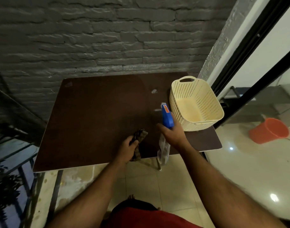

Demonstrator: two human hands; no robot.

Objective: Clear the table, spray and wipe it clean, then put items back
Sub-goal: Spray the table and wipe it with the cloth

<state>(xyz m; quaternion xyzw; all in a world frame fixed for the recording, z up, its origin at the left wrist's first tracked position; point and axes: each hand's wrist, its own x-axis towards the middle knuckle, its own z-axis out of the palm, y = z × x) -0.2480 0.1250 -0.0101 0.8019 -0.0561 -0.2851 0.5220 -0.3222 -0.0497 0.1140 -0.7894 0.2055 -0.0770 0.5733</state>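
Over the table point(91, 112), right hand point(174, 135) grips spray bottle point(167, 117), left hand point(127, 149) clutches cloth point(139, 137).

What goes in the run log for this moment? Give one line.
left hand: holds cloth | right hand: holds spray bottle over table | basket: on table, empty

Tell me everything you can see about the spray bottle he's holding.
The spray bottle has a blue plastic trigger head with an orange label near the nozzle, and a clear, see-through body below. The right hand grips its neck and holds it above the near right part of the dark brown table, nozzle pointing away toward the wall. It sits just left of the cream basket without touching it. The liquid level cannot be made out.
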